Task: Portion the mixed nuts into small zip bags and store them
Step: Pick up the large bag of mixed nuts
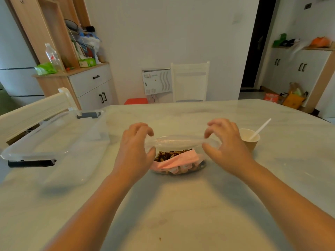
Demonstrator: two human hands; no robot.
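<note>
Zip bag [178,156] stands on the desk [181,205] at centre, clear plastic with a pink printed panel across its front; brown mixed nuts [172,153] show inside, filling the lower part; the bag's mouth is stretched wide between both hands. Left hand [135,149] at the bag's left end, grip narrow, thumb and fingertips pinching the top edge of the plastic; right hand [227,144] at the bag's right end, grip likewise narrow, thumb and forefinger pinching the top edge, other fingers curled above it. Just right of the bag, behind the right hand: a paper cup [249,139] with a white plastic spoon [260,129] leaning out of it toward the right. Left of the bag, well apart: a clear plastic storage box [54,140] lying on the desk, dark latch clips at its near and far ends. One small brown crumb [160,238] on the desk, well nearer the camera than the bag. Beyond the bag, past the far desk edge: a white chair [189,81] against the wall; a second white chair [36,109] behind the box.
</note>
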